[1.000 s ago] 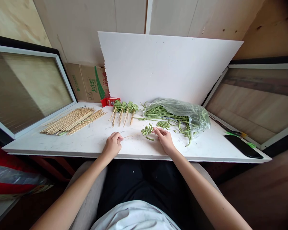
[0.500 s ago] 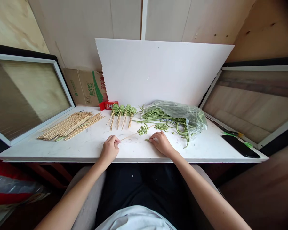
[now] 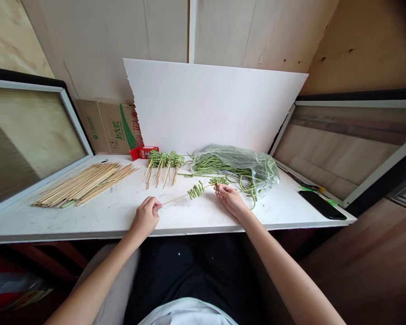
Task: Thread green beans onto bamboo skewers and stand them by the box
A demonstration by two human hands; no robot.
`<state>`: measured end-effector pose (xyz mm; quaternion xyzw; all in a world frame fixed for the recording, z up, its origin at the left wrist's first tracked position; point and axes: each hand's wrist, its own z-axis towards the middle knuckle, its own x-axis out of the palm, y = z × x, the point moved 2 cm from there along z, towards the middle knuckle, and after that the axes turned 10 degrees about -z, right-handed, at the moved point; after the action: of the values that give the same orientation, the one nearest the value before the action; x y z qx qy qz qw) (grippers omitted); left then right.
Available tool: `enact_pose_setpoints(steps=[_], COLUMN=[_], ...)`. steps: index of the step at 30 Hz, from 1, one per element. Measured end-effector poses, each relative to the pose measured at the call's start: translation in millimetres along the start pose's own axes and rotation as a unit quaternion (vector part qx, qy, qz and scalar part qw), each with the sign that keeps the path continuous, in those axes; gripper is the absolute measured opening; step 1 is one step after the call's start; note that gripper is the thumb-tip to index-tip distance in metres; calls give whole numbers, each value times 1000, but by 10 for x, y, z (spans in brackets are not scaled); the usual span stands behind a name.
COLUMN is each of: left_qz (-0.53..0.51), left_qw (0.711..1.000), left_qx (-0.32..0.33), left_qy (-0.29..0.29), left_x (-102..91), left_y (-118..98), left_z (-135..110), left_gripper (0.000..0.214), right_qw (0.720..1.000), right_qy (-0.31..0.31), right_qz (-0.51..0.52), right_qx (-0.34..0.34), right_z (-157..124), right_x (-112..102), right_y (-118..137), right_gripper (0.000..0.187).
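My left hand (image 3: 146,215) is closed on the blunt end of a bamboo skewer (image 3: 175,199), which slants up to the right over the white table. Several short green bean pieces (image 3: 196,190) are threaded crosswise along its far half. Between the thumb and fingers of my right hand (image 3: 230,198) is a single piece of green bean (image 3: 217,186), held upright at the skewer's tip. Whether the tip has pierced it I cannot tell. Just behind that hand lies a small heap of cut bean pieces (image 3: 219,180), partly hidden by the fingers.
A clear plastic bag (image 3: 262,165) of long green beans (image 3: 213,165) lies behind my right hand. Loaded skewers (image 3: 165,159) rest at the back, beside a red box (image 3: 148,151). Bare skewers (image 3: 88,180) are piled left. A black phone (image 3: 321,204) lies at the right edge.
My right hand has lifted off the tabletop and brought the bean piece up to the skewer's tip. My left hand keeps its hold. The whole view has shifted slightly.
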<state>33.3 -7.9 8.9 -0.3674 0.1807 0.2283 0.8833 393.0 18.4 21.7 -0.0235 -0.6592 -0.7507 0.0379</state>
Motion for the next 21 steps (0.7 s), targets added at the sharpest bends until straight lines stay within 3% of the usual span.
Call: enact_pose_setpoints(steps=[21], left_qz=[6], left_qw=[1000], left_qx=[-3], left_qy=[19], left_x=[-5], left_y=[-31], left_z=[4], left_gripper=[21], right_qw=[1000], right_qy=[12], right_qz=[-4], right_qx=[13], right_z=[-21], right_x=[32], right_y=[13], right_gripper=[41])
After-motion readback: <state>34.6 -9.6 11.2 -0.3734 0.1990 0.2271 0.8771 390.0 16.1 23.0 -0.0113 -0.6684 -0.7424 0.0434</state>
